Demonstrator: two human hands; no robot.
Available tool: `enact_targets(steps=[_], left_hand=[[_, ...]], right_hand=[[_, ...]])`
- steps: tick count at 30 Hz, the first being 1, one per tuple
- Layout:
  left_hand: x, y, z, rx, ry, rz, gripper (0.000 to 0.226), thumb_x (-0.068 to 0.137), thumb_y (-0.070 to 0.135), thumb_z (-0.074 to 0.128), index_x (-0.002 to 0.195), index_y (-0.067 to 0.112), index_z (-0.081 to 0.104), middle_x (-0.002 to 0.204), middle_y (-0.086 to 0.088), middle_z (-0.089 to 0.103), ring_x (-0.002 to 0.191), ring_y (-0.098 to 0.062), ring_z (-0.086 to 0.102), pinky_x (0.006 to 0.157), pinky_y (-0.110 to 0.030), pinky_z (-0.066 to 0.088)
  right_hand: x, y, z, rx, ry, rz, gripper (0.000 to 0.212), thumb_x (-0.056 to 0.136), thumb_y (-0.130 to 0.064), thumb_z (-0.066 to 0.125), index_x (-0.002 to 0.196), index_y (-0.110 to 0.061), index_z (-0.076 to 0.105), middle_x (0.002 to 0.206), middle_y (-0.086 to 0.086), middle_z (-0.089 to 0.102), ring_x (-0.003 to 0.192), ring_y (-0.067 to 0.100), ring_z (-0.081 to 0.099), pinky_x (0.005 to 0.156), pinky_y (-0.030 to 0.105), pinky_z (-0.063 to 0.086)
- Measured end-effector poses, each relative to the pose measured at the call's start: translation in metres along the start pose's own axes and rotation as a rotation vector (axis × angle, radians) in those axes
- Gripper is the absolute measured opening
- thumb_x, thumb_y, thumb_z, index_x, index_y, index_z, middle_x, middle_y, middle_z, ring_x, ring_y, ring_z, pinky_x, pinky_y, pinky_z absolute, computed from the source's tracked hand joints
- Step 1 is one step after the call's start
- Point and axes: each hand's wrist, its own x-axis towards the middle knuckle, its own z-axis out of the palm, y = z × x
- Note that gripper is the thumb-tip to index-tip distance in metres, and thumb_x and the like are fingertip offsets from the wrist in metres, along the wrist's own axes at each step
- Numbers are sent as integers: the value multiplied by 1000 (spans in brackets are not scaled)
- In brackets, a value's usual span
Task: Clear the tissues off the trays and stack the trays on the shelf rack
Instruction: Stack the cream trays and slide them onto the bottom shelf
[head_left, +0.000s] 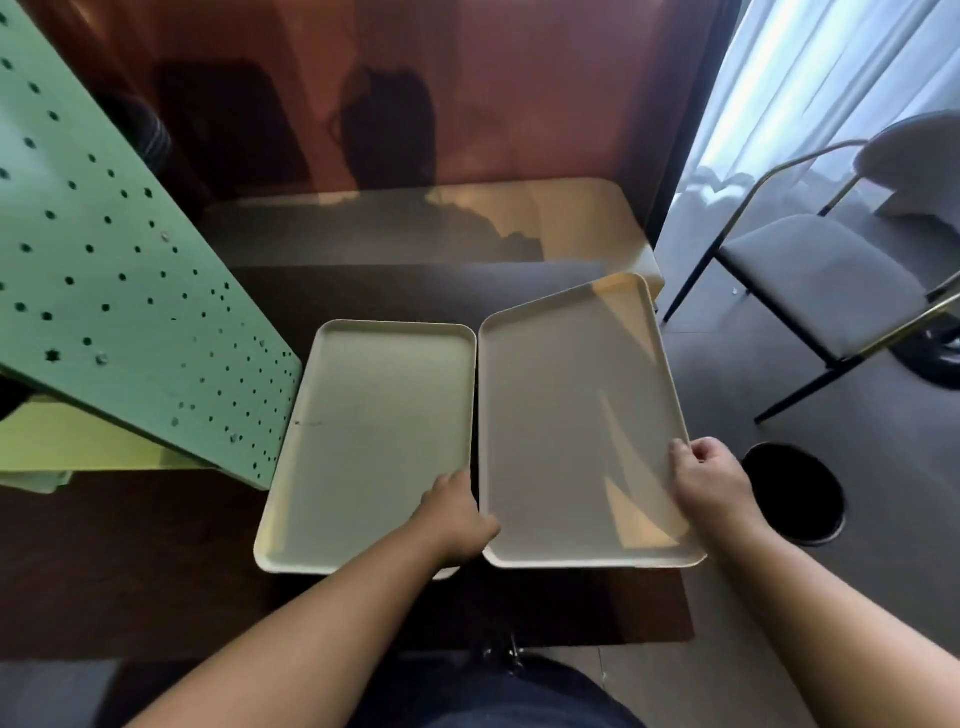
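Two cream trays lie side by side on the dark table (156, 561), and no tissue shows on either. The right tray (571, 415) is turned slightly clockwise, with its near right corner over the table's edge. My left hand (457, 519) grips that tray's left rim near the front, just above the left tray (374, 431). My right hand (709, 480) pinches the right tray's right rim. The green perforated shelf rack (114, 291) stands at the left, close to the left tray.
A pale bench top (582, 218) sits behind the table. A grey chair (821, 280) with a metal frame stands at the right. A round black bin (792, 491) is on the floor beside my right arm. Yellow-green sheets (67, 441) lie under the rack.
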Motion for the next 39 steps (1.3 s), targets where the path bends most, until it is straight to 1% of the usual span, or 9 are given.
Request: enact_targets(steps=[2,7,10,12,15,23,28,36,39], left_hand=[[-2,-3,-10,-148,46,-11,65,80,39,57,140,17,44,143,-8,50,127,-28,53,106,-37,43],[-18,-24,-38,-523,350,26,26,81,28,53,104,21,62,101,0,71,88,-21,67,83,-40,57],[-24,-57,-52,-514,476,-59,27,76,32,51,99,25,62,98,0,66,81,-19,66,75,-39,58],[-24,-83,-60,-457,508,-128,26,74,29,52,97,22,62,97,-2,65,78,-21,64,71,-36,57],[-26,-120,-74,-389,491,-196,28,74,20,51,98,18,65,100,-5,65,81,-25,64,74,-35,56],[-15,-184,-98,-355,405,-252,42,82,-3,46,112,16,67,102,-4,70,92,-28,66,76,-30,52],[-7,-206,-97,-331,355,-285,38,79,11,53,112,20,67,112,-7,65,93,-26,65,81,-32,54],[0,-220,-99,-216,182,-300,41,69,24,52,108,23,66,109,-3,66,91,-24,67,81,-33,57],[2,-220,-102,-197,175,-328,43,67,30,52,108,21,64,109,-3,68,94,-25,67,83,-35,57]], right_hand=[[-2,-16,-5,52,15,-41,37,99,-40,47,87,-7,58,84,14,67,75,30,60,62,35,43],[-21,-50,22,123,-54,-101,38,100,-41,46,87,-7,56,86,15,67,82,35,64,70,43,52],[-42,-61,62,186,-138,-64,37,97,-41,49,88,-7,57,90,17,69,82,35,66,78,51,56],[-60,-63,91,182,-166,-47,35,99,-37,49,88,-4,56,88,17,68,77,30,61,76,47,53],[-84,-62,130,117,-194,-39,31,101,-32,46,83,-7,53,83,10,63,76,27,56,71,41,43],[-106,-62,185,-175,-231,-79,23,99,-37,40,95,-19,54,99,5,62,92,32,60,79,41,47],[-108,-65,193,-399,-326,-87,25,91,-34,44,109,-25,58,111,5,57,101,32,62,85,43,50],[-107,-75,204,-399,-411,28,53,77,-19,44,125,-37,58,117,4,69,101,28,66,87,39,54],[-97,-74,200,-321,-446,130,36,79,-15,56,114,-19,66,104,5,74,93,25,69,85,38,58]])
